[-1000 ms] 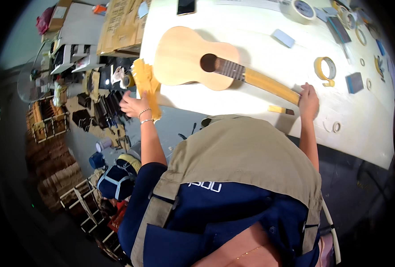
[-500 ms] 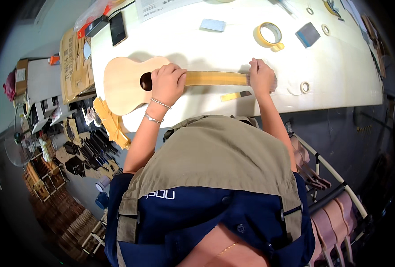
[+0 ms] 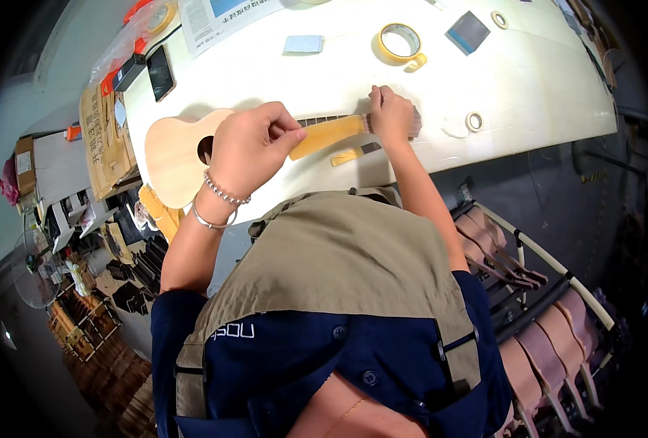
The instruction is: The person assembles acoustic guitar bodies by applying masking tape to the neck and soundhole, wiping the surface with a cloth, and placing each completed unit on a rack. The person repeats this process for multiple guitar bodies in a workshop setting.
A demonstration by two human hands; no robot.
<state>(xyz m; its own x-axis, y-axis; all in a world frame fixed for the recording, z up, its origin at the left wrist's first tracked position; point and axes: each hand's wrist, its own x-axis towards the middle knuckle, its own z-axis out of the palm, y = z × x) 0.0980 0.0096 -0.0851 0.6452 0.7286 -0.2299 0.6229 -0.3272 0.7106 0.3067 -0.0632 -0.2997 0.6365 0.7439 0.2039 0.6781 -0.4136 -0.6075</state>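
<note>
An unpainted ukulele [image 3: 170,157] lies on the white table, its body to the left and its neck to the right. My left hand [image 3: 247,150] is raised over the body, thumb and forefinger pinching one end of a wide yellow tape strip [image 3: 331,137]. That strip slants off the dark fretboard [image 3: 322,120], whose frets show behind it; its far end still sits by the nut. My right hand [image 3: 392,120] is closed at the brown headstock [image 3: 415,124], its fingertips partly hidden. Just below the neck lies a short yellow piece with a dark end [image 3: 347,156].
Farther back are a yellow tape roll [image 3: 399,44], a grey-blue block [image 3: 469,32], a light blue pad [image 3: 303,44] and a phone [image 3: 160,73]. A small tape ring [image 3: 474,122] sits right of the headstock. Racked pink-brown instrument parts [image 3: 550,343] stand at lower right.
My left hand has lifted toward me with the strip's end, baring frets the tape covered before. My right hand stays at the headstock. The whole view has shifted.
</note>
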